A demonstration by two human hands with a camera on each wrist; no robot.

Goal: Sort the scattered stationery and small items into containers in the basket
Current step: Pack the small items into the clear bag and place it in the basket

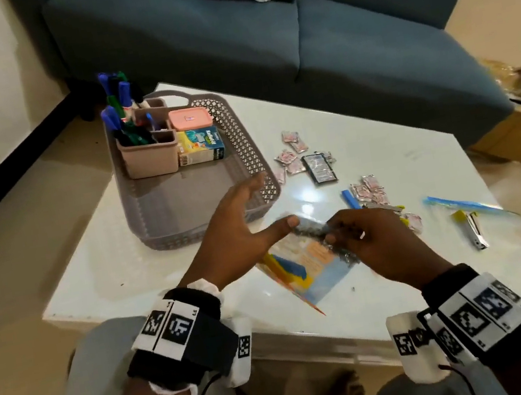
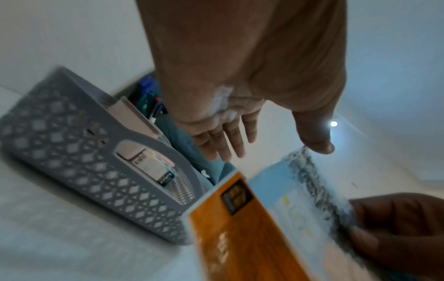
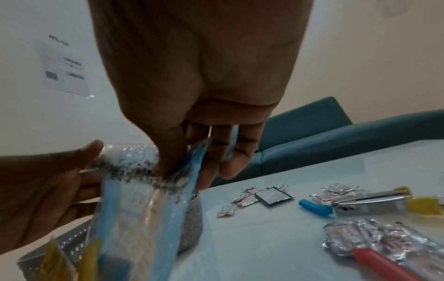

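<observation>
My right hand (image 1: 363, 238) pinches the silvery top edge of a clear plastic packet (image 1: 313, 268) printed blue and orange, with yellow and blue pieces inside, and holds it just above the table's near side. In the right wrist view the thumb and fingers (image 3: 192, 148) clamp the packet (image 3: 144, 199). My left hand (image 1: 241, 214) is spread with straight fingers, its thumb tip touching the packet's top left corner. The grey lattice basket (image 1: 182, 193) stands just behind the left hand. In the left wrist view the packet (image 2: 276, 209) hangs in front of the basket (image 2: 72, 152).
The basket holds a pink organiser (image 1: 147, 154) full of pens, a pink-lidded box (image 1: 190, 118) and a small carton (image 1: 201, 145). Foil sachets (image 1: 293, 153), a black pouch (image 1: 319, 167), a blue clip (image 1: 350, 199), a stapler (image 1: 475, 229) and a zip bag (image 1: 462, 203) lie scattered on the white table (image 1: 381, 141).
</observation>
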